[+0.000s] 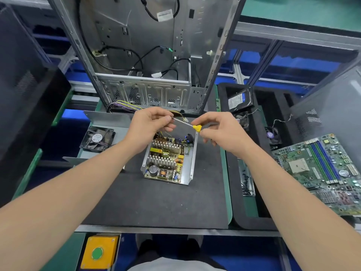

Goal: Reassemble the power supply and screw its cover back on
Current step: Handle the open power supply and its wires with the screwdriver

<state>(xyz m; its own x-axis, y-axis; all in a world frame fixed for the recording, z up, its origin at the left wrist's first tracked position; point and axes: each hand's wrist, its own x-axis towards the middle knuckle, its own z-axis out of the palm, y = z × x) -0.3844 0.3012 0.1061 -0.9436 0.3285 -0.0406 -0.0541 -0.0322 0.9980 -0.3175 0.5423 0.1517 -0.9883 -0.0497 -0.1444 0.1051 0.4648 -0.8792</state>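
While the bent grey sheet-metal cover (109, 119) w/ its black square fan (97, 139) lies just left of the open silver PSU tray w/ green circuit board (193, 157), off it, no screwing can start. Over the tray's far edge, left hand (150, 124) pinches the tip of a thin steel, yellow-handled screwdriver (185, 124); right hand (220, 132) grips its handle. Prob. seating a screw on the bit, too small to tell. Next: cover over tray, holes lined up, then drive
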